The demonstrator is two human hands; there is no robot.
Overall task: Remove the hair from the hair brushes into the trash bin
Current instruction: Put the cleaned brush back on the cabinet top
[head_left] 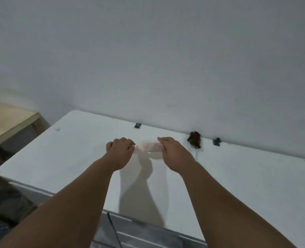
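A pale pink hair brush (149, 146) hangs above the white table (76, 158), bristles up. My left hand (120, 151) is closed around its handle end. My right hand (171, 153) grips the head's right end, fingers on the bristles. A second brush with a clump of dark brown hair (194, 139) lies at the table's back edge, right of my right hand; its white handle points toward me. No trash bin is in view.
Two dark tape marks (137, 125) (217, 141) sit near the table's back edge by the white wall. A wooden table (8, 120) stands at the left. A thin black cable (115, 230) hangs below the front edge.
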